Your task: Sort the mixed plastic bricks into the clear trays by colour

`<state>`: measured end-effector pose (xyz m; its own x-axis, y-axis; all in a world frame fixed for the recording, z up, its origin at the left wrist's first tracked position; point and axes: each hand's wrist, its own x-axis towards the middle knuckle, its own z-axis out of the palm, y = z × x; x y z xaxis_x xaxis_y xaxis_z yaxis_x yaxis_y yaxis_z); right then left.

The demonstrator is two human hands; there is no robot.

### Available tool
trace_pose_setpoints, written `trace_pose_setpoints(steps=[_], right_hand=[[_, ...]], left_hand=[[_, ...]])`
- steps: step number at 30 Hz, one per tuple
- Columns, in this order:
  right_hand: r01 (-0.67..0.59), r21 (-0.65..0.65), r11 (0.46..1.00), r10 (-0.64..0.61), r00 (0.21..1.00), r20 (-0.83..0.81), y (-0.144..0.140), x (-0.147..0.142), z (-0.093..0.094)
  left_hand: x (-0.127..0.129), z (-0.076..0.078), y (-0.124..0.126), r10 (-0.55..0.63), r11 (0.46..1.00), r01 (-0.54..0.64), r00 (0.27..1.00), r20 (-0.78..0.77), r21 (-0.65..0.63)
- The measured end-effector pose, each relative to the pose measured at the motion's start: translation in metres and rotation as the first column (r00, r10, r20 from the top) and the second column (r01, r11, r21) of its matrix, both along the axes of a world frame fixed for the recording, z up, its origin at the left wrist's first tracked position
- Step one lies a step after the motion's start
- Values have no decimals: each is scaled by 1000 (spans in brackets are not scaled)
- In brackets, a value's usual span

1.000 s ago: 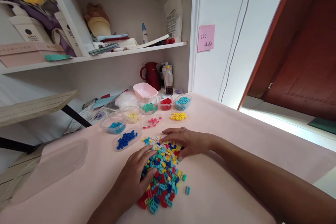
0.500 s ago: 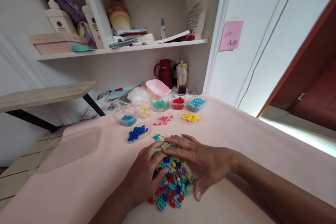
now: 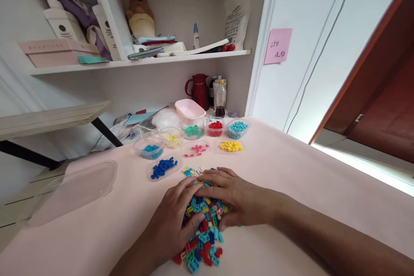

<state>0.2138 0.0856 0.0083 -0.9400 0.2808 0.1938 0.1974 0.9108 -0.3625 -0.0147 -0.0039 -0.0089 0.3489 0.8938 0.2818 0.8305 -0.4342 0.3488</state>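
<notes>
A heap of mixed small building bricks in red, blue, turquoise, yellow and green lies on the pink tabletop. My left hand curves around its left side, fingers spread and the thumb on the bricks. From the right, my right hand lies over the far side, fingers stretched out and touching the heap. The fingertips of both hands meet or nearly meet at the far edge, hiding part of the pile. Just beyond them are more loose bricks.
Behind the heap stand clear containers of sorted bricks: dark blue bricks, pink bricks, yellow bricks, red bricks and turquoise bricks. A pink tub sits farther back. At left lies a clear lid.
My right thumb has swung inward from the right onto the heap's edge, pushing bricks leftward. My left hand stays against the left side. The whole view has shifted slightly.
</notes>
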Motion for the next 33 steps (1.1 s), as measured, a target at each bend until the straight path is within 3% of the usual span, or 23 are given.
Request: trace_pose_setpoints(steps=[5,12,23,33], right_hand=[[135,39,990,-126,977,-174,6,0,-6],[293,-134,947,-321,894,-312,24,7,-2],[174,-140,975,-204,949,-239,22,6,-10],[158,-179,971,-183,974,-135,27,26,13]], left_hand=[[0,0,0,-14,1000,14,1000,12,13],[3,4,2,-39,998,40,999,-24,43],[8,10,1,-2,999,4,999,-45,36],[9,10,1,-8,998,8,1000,-17,56]])
